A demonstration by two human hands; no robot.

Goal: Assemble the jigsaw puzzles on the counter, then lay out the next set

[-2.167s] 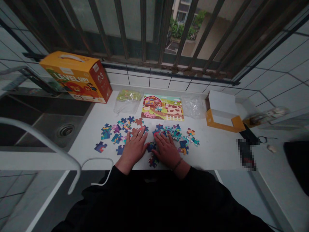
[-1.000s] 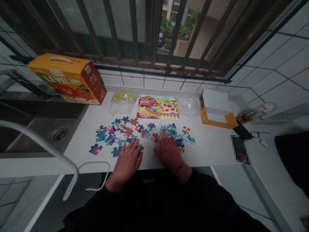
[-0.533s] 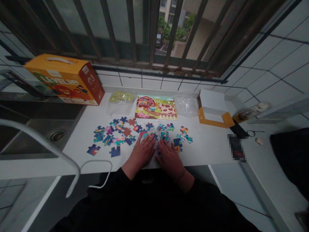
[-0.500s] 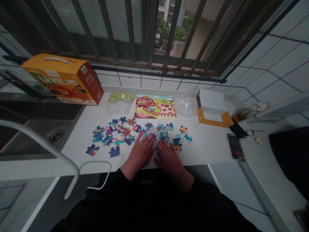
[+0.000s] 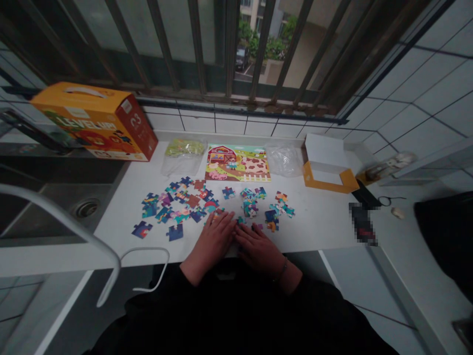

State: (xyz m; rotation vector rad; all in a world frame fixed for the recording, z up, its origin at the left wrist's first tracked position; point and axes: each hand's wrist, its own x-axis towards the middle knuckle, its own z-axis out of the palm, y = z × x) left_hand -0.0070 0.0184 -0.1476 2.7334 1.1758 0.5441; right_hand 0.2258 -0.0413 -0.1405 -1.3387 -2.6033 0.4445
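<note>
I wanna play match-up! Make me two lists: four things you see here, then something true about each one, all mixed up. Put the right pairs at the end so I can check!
Things
1. right hand
2. puzzle pieces
3. farm picture
4. LEVEL UP! box

What's true
A. many, spread out on the white counter
B. orange, next to the sink
C. bracelet at its wrist
D. between two pieces of clear plastic

Right pairs
1-C, 2-A, 3-D, 4-B
</note>
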